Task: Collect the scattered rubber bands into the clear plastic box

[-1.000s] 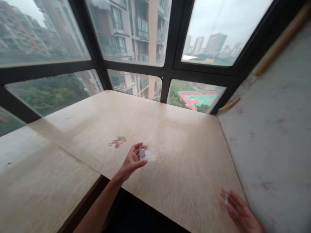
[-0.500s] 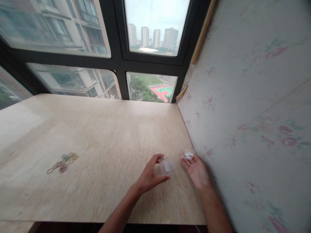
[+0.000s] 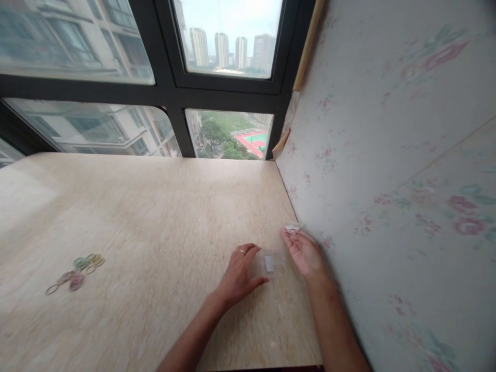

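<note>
Gripping the clear box (image 3: 277, 256) by its left side, the left hand (image 3: 239, 273) curls thumb and fingers around it, low over the tabletop (image 3: 174, 227); whether the box rests on that surface or hangs just above, I cannot tell. Beyond the box and to its right, the right hand (image 3: 305, 254) pinches a small clear piece (image 3: 293, 227) at its fingertips, the other fingers loosely bent. As far as it shows, box and piece are apart, near each other but not joined, and a pile of coloured bands (image 3: 76, 282) lies loose well to the left of the box, touched by neither hand. A pale patch shows at the box, too faint to read. Right of the box, the flowered wall (image 3: 368, 129) rises close beside the right hand and probably limits room there; far beyond the box stands the dark window frame (image 3: 228, 93)
</note>
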`<state>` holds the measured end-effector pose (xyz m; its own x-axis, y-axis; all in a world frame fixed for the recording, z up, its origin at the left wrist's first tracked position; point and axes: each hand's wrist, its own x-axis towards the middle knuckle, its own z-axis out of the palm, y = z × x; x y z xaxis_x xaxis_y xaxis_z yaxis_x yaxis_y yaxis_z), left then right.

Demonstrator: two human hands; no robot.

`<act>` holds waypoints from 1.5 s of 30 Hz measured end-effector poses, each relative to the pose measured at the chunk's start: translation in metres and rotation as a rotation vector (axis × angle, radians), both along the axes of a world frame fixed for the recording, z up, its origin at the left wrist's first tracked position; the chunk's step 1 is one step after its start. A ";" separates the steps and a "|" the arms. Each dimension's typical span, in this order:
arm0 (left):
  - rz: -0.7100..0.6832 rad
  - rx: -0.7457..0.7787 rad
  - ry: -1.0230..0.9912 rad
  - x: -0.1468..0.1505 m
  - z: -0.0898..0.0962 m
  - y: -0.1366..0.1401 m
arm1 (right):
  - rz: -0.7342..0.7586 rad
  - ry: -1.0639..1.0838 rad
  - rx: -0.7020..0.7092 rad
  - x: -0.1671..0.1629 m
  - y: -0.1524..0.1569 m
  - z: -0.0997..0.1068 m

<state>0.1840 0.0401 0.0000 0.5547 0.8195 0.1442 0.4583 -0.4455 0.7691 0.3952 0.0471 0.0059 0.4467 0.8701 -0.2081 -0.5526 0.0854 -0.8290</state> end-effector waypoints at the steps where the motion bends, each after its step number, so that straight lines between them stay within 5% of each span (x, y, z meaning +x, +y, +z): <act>1: -0.001 0.009 0.021 0.003 0.000 0.000 | -0.013 -0.026 0.004 0.000 0.001 0.000; 18: 0.058 0.039 0.099 0.029 -0.004 -0.010 | -0.103 -0.484 -0.250 0.004 -0.027 0.005; 25: 0.097 0.057 0.095 0.032 -0.005 -0.016 | -0.083 -0.443 -0.275 0.002 -0.036 -0.001; 32: 0.031 0.037 0.093 0.024 -0.005 -0.018 | -0.118 -0.641 -0.329 0.007 -0.044 0.004; 39: 0.054 0.019 -0.041 -0.043 -0.004 -0.018 | -0.087 -0.715 -0.312 -0.025 -0.089 0.015; 42: 0.310 0.088 -0.024 -0.101 -0.003 -0.014 | -0.073 -0.836 -0.271 -0.060 -0.117 0.005; 45: 0.631 0.180 0.012 -0.176 0.004 -0.010 | 0.148 -0.873 -0.101 -0.100 -0.143 -0.014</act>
